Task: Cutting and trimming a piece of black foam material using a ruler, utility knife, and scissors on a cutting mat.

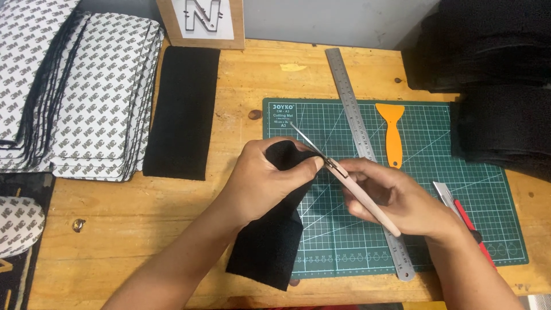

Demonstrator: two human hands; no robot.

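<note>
At the middle of the wooden bench [189, 212], seen from the head camera, both hands meet over the left part of a green cutting mat [459, 229]. The left hand [261, 181] has its grip pinched on the upper end of a black felt strip [270, 247], thumb and fingers pressed together on the fabric; the strip hangs down from the hand and its lower end lies on the bench at the mat's near left corner. The right hand [396, 198] has its grip wrapped around a pair of scissors with pale pink handles [359, 198], whose thin metal blades point up and left, touching the felt just beside the left thumb (whether the blades are parted I cannot tell).

A long steel ruler [361, 138] lies diagonally across the mat, passing under the right hand. An orange plastic scraper [392, 135] rests on the mat to the right of the ruler. A red-and-black utility knife [465, 215] lies near the right wrist. On the far left, a stack of printed backing sheets [97, 103] sits beside another flat black felt piece [182, 112]. Black fabric piles [493, 74] fill the far right corner.
</note>
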